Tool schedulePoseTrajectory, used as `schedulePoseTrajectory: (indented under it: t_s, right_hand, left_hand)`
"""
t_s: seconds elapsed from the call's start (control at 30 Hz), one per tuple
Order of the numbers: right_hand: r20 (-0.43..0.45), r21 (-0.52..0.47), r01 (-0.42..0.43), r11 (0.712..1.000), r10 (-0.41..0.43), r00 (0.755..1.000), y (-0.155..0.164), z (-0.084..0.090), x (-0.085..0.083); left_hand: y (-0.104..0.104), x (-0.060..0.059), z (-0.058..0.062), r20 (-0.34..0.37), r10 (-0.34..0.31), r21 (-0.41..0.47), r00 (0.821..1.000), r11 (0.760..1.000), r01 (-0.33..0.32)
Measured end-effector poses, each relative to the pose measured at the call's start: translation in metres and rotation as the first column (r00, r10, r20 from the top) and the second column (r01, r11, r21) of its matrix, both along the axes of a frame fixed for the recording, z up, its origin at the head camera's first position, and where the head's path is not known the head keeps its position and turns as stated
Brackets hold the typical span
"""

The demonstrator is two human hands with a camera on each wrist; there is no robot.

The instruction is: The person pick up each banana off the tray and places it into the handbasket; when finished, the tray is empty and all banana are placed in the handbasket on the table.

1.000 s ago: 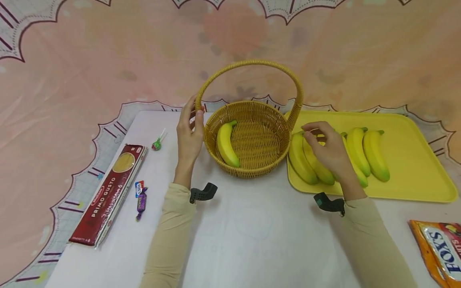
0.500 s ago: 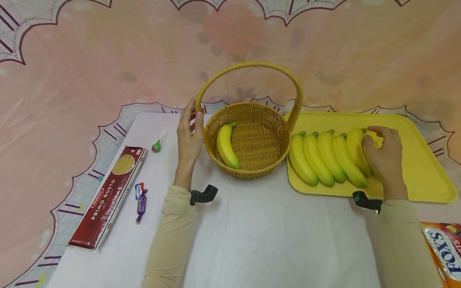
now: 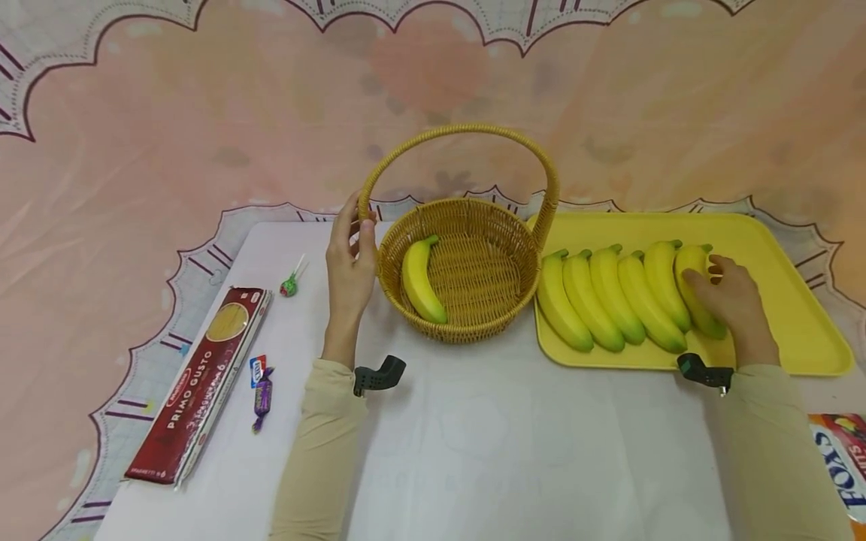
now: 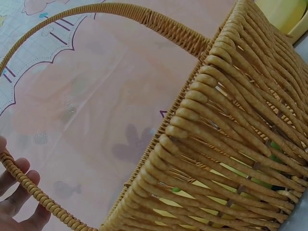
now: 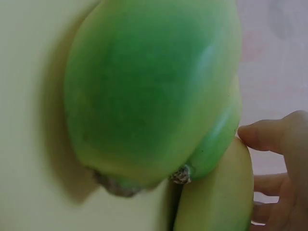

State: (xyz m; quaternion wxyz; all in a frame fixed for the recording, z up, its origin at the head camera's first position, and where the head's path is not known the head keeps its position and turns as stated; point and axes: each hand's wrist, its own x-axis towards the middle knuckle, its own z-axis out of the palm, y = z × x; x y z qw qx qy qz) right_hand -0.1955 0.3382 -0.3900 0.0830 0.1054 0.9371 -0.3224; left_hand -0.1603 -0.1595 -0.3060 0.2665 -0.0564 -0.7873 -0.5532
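A wicker basket [image 3: 467, 331] with a tall arched handle stands mid-table, with one yellow banana [image 3: 422, 284] lying inside at its left. My left hand [image 3: 349, 274] holds the left side of the handle. In the left wrist view, its fingers [image 4: 23, 197] curl behind the handle [image 4: 53, 206]. Several bananas lie side by side on the yellow tray [image 3: 798, 315]. My right hand [image 3: 734, 300] grips the rightmost banana [image 3: 690, 260] from above, thumb on its left. In the right wrist view, thumb and fingers lie against this banana [image 5: 216, 190]; green banana tips fill the foreground.
The tray's left edge meets the basket's right side. At left lie a spaghetti pack [image 3: 199, 387], a lollipop [image 3: 289, 285], a purple wrapped candy [image 3: 262, 398] and a small blue-and-red candy [image 3: 257, 370]. An orange Fox's bag [image 3: 842, 466] sits at the right edge.
My right hand has moved right across the row of bananas, then come down onto the rightmost one. The left hand keeps hold of the basket handle. The head view has shifted slightly.
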Motion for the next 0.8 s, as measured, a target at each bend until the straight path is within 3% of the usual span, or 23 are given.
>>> schedulePoseTrajectory:
  t_s: [0.1,0.37,0.8]
  right_hand:
    - [0.041,0.005,-0.017,1.0,0.016,0.999,0.001,0.0,0.0]
    - [0.052,-0.011,-0.002,1.0,0.003,0.999,0.001,0.005,0.004]
    - [-0.051,-0.124,-0.007,0.992,0.001,0.999,-0.019,0.024,0.018]
  left_hand:
    - [0.0,0.0,-0.001,-0.001,0.002,0.002,1.0,1.0,-0.002]
    - [0.0,0.001,0.001,0.005,0.006,-0.002,1.0,1.0,-0.006]
    - [0.0,0.003,0.001,0.01,0.002,-0.002,1.0,1.0,-0.002]
